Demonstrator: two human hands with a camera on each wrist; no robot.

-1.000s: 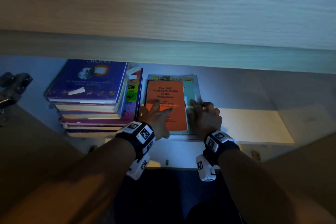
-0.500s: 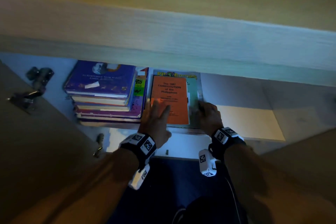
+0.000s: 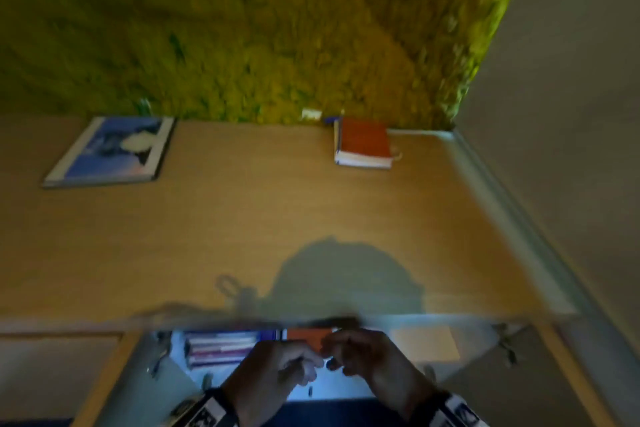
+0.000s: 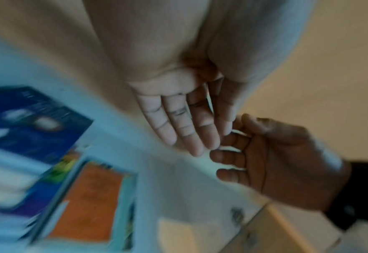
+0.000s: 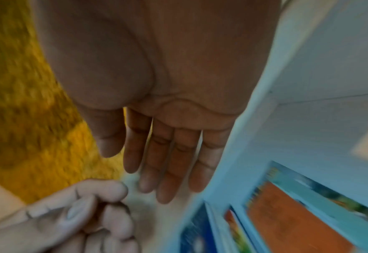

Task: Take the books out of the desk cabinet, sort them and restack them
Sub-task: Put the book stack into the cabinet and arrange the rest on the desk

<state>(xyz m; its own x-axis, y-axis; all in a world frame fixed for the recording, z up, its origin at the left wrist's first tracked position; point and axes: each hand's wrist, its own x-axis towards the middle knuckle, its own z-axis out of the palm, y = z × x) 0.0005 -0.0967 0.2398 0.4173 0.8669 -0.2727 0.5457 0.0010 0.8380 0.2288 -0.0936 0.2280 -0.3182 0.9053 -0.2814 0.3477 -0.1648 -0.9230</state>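
Observation:
Inside the open desk cabinet lies an orange booklet [image 3: 308, 338] on a teal book, next to a stack of books [image 3: 221, 348] with a blue cover on top [image 4: 31, 123]. My left hand [image 3: 308, 369] and right hand [image 3: 334, 357] hover close together in front of the cabinet opening, above the booklet [image 4: 87, 205], and hold nothing. The left wrist view shows the left fingers [image 4: 185, 133] straight and the right hand [image 4: 265, 162] loosely curled. On the desk top lie a flat blue picture book [image 3: 110, 152] at the far left and a thick red book [image 3: 363, 144] at the far right.
The wooden desk top [image 3: 242, 236] ends at a green mossy wall [image 3: 242, 28]. Cabinet doors stand open on both sides, with hinges [image 3: 505, 345] showing on the right. A pale wall [image 3: 571, 114] borders the desk on the right.
Both hands have come off the orange booklet and drawn back out of the cabinet, empty. The head has tilted up, so the desk top and its two books now show.

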